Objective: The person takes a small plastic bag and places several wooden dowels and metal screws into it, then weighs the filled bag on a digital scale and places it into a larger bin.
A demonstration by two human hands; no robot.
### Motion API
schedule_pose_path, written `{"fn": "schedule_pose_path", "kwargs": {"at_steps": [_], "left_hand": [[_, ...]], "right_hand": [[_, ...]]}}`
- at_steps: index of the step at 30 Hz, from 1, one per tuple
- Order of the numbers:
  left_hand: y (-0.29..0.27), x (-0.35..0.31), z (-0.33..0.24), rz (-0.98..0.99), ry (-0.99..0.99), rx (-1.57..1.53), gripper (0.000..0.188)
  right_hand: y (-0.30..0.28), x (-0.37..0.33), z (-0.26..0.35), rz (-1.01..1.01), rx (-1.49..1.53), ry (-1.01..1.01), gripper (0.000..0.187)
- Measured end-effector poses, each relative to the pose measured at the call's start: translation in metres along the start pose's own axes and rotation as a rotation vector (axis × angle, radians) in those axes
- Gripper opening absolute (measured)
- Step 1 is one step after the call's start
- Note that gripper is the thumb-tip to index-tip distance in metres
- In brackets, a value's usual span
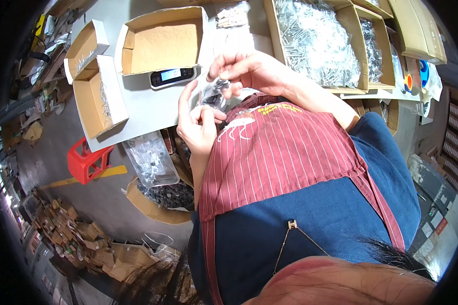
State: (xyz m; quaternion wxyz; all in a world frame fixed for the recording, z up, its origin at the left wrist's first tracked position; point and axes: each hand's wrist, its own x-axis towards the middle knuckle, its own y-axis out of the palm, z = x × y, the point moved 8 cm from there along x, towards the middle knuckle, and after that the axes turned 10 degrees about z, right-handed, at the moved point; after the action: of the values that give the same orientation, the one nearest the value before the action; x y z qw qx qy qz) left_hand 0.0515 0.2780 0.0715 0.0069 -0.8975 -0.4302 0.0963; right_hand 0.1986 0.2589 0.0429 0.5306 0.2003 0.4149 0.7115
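Pinched from 2 sides in the head view, a small clear bag (215,97) of dark parts is held near the near edge of the tabletop (143,109), right of the scale (174,77). Its lower end is clasped by the left hand (196,127), index finger raised; its top is gripped by the right hand (250,72), fingers curled, forearm slanted in from the right.
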Motion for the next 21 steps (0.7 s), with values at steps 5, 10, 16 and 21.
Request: {"fn": "schedule_pose_path", "kwargs": {"at_steps": [5,10,16,21], "left_hand": [[-0.009,-0.005,0.026,-0.093,-0.048,-0.061,0.017],[-0.014,-0.003,0.034,-0.108,-0.039,-0.192,0.014],[-0.014,0.001,0.027,-0.086,-0.058,-0.17,0.018],[-0.013,0.0,0.03,-0.047,-0.089,-0.161,0.019]], "right_hand": [[0.013,0.001,-0.022,-0.075,-0.027,0.107,0.017],[0.014,-0.001,-0.018,-0.073,-0.307,0.123,0.023],[0.009,0.002,-0.015,-0.114,-0.354,0.11,0.02],[0.006,-0.001,-0.003,-0.166,-0.381,0.034,0.02]]}}
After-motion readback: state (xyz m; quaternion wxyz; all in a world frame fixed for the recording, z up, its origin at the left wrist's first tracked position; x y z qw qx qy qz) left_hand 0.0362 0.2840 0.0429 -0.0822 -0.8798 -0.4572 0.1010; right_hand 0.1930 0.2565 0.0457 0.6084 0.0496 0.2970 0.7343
